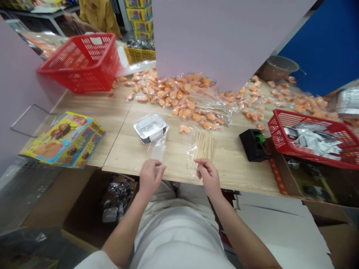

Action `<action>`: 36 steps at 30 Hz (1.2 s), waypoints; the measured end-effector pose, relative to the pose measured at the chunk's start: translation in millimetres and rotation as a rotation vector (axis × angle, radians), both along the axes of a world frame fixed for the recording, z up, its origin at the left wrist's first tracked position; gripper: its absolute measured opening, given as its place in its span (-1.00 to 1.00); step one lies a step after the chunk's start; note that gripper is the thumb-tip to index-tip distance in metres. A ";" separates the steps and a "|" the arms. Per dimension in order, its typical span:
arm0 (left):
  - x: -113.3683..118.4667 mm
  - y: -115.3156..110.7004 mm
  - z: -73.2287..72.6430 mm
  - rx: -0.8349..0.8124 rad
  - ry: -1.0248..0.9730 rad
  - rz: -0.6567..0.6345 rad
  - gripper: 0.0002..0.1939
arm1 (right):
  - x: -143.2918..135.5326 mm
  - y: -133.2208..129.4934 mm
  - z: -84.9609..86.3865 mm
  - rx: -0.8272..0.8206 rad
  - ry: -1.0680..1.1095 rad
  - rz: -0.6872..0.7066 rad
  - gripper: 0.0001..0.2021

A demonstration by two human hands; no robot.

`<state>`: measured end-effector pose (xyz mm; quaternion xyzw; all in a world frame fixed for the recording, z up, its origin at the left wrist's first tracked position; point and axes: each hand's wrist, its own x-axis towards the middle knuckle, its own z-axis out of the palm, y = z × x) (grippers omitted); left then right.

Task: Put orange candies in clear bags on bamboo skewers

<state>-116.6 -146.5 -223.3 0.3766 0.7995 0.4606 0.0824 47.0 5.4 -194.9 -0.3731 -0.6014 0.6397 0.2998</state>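
Note:
My left hand [151, 177] is closed at the table's front edge, thumb and fingers pinched on the lower end of a clear plastic bag [159, 149]. Just beyond it sits a stack of foil trays [150, 127], touching the bag's upper end. My right hand [208, 176] has curled fingers at the near ends of a bundle of thin wooden sticks [206, 145]; whether a stick is between the fingertips is too small to tell. Clear wrapping [192, 157] lies along the sticks' left side. A wrapped orange piece [184, 129] lies beyond the hands.
Many wrapped orange pieces [174, 93] spread along the back. A red basket [84, 71] stands back left, printed boxes [64, 140] below it. To the right are a black tape dispenser [252, 145] and a red basket of silvery packets [314, 140]. Another person [99, 16] is behind.

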 end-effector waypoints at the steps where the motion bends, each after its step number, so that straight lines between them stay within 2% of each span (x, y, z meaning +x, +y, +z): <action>1: 9.7 5.7 4.0 0.029 -0.230 -0.066 -0.60 | 7.9 -5.8 -0.9 0.020 0.013 0.008 -0.83; 4: 35.0 31.7 14.8 0.172 -0.902 -0.287 -0.48 | 28.2 -26.8 -6.6 0.056 -0.010 0.087 -0.85; 6: 44.0 51.1 20.9 0.299 -1.145 -0.304 -0.33 | 38.2 -39.8 -10.8 0.104 -0.060 0.156 -0.83; 8: 47.0 67.1 26.6 0.373 -1.239 -0.254 -0.32 | 45.4 -48.3 -13.7 0.200 -0.094 0.194 -0.81; 10: 47.2 77.4 31.6 0.371 -1.270 -0.208 -0.37 | 50.7 -51.5 -15.0 0.311 -0.108 0.211 -0.79; 13: 48.6 83.3 36.2 0.304 -1.287 -0.226 -0.40 | 55.9 -49.6 -15.3 0.420 -0.106 0.237 -0.77; 18: 56.1 83.6 34.4 0.294 -1.276 -0.217 -0.48 | 58.9 -47.1 -18.5 0.511 -0.088 0.298 -0.72; 22: 58.5 85.2 32.2 0.331 -1.263 -0.174 -0.63 | 61.3 -47.8 -19.9 0.520 -0.115 0.382 -0.72; 24: 58.2 85.8 33.4 0.323 -1.255 -0.144 -0.64 | 63.1 -44.5 -17.9 0.535 -0.135 0.333 -0.73; 26: 58.2 85.9 35.5 0.324 -1.257 -0.130 -0.62 | 63.5 -37.1 -13.9 0.544 -0.139 0.194 -0.71; 29: 60.6 85.7 37.8 0.325 -1.269 -0.139 -0.58 | 58.0 -20.4 -5.7 0.435 -0.105 0.013 -0.70; 32: 64.4 86.5 36.7 0.312 -1.247 -0.157 -0.56 | 45.5 -4.5 3.2 0.256 -0.057 -0.010 -0.67; 36: 65.9 86.4 35.5 0.281 -1.170 -0.193 -0.59 | 28.4 4.3 13.2 0.129 -0.029 -0.024 -0.73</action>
